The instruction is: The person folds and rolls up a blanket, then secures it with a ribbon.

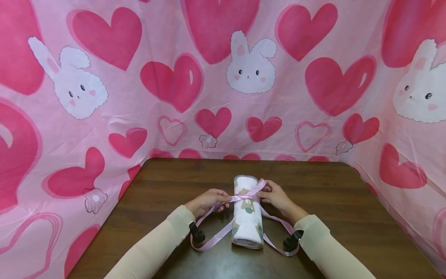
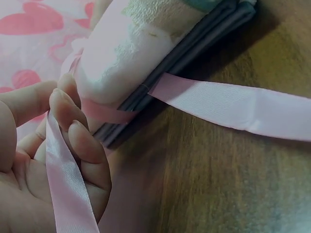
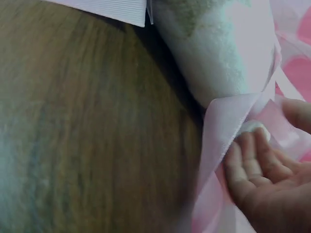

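Towel roll (image 1: 244, 226) lying near-to-far on the table (image 1: 167, 178), pink ribbon (image 1: 246, 197) crossed over its far half, left hand (image 1: 208, 202) and right hand (image 1: 277, 198) each pinching a strand; apparently mid-knot, next move likely wanting an even outward pull.

The right grip (image 3: 272, 182) touches pink ribbon (image 3: 224, 119) beside a white roll (image 3: 209, 56).

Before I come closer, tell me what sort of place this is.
Probably a makeshift filming booth: pink heart-and-rabbit sheeting surrounds a brown wood-look table on three sides, and the small black wrist-worn devices look like cameras. What building holds it, I cannot tell.
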Motion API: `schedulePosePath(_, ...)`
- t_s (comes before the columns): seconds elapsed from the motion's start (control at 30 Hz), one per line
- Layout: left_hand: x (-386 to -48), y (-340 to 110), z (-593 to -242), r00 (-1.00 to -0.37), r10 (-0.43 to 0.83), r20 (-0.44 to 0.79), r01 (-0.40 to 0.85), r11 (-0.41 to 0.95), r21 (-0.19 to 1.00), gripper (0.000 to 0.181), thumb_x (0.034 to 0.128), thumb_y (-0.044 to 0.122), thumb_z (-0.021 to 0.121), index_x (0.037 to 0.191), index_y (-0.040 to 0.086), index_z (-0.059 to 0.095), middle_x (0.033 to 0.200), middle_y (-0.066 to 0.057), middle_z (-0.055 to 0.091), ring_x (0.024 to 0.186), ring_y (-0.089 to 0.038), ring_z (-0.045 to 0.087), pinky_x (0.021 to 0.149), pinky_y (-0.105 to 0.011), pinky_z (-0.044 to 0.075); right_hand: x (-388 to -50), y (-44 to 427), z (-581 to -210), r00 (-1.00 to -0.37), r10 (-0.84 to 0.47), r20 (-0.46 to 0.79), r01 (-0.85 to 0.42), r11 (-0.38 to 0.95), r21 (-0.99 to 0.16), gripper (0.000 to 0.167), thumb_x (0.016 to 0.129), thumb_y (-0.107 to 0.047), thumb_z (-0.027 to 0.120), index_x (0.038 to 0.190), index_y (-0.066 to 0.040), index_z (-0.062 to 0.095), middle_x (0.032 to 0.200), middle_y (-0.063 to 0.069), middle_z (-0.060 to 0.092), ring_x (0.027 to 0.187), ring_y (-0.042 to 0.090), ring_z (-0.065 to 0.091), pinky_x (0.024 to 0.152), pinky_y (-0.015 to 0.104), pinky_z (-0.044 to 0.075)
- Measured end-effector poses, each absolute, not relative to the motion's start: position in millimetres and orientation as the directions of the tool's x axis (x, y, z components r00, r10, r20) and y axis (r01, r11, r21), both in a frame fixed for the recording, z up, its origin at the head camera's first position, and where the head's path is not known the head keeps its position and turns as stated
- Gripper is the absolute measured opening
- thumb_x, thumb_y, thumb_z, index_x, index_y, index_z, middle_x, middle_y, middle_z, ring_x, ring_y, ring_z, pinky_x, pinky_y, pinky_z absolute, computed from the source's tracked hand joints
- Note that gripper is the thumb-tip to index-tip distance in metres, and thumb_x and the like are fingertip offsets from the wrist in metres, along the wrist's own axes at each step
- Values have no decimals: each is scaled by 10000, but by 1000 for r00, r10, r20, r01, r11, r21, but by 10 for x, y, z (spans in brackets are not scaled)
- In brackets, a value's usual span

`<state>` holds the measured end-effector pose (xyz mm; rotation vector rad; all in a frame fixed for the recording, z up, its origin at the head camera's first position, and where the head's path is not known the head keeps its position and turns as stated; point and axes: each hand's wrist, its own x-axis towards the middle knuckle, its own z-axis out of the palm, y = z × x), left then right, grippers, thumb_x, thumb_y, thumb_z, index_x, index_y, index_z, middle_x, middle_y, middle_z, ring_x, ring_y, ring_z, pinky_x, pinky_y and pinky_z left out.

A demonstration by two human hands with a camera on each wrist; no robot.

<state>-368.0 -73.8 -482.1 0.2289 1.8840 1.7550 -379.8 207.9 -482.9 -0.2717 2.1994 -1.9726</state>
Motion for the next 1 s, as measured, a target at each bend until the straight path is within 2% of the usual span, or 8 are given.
schedulePosePath(0.1,-3669,-737,-4825,-834,475,-280,-242,141,960,241,943,149,639,1028,-76,633,752,-60,650,573,-126,529,543,-244,467,-3806,2084,-4868,-942,-325,-90,57,108,-992,414,911,-3,642,1249,132,443,1003,136,604,861,178,626,823,415,537)
schedulePosePath(0.17,-3664,-739,-4828,-838,470,-279,-238,146,960,242,944,154,637,1028,-74,634,755,-64,653,573,-128,531,543,-244,470,-3814,2093,-4883,-937,-327,-122,93,103,-990,381,907,-17,656,1214,123,481,991,133,608,856,184,627,820,407,537)
schedulePosePath(0.4,-3655,-756,-4821,-843,458,-283,-239,153,959,278,947,160,634,1059,-94,621,766,-68,659,578,-125,534,540,-242,468,-3796,2103,-4877,-909,-368,-194,120,214,-969,251,884,-168,720,1005,27,618,851,55,611,770,199,590,717,343,524)
schedulePosePath(0.57,-3659,-754,-4822,-839,463,-284,-235,162,958,269,940,175,646,1049,-71,635,777,-69,663,589,-125,541,553,-246,475,-3795,2100,-4860,-924,-354,-143,83,180,-980,171,874,-115,720,902,4,601,835,57,582,772,194,579,724,354,522)
schedulePosePath(0.83,-3667,-752,-4836,-840,468,-273,-228,152,962,256,942,158,640,1035,-80,630,764,-65,657,580,-122,539,547,-248,473,-3838,2138,-4835,-985,-173,9,-14,27,-1000,66,946,25,560,967,65,511,897,129,644,802,236,651,799,489,537)
schedulePosePath(1.0,-3652,-758,-4832,-836,469,-284,-238,155,959,263,947,163,636,1051,-79,635,778,-76,664,587,-134,544,552,-250,478,-3858,2162,-4806,-991,-122,52,-48,-31,-998,60,1008,6,464,982,43,424,893,134,641,801,207,663,811,524,523)
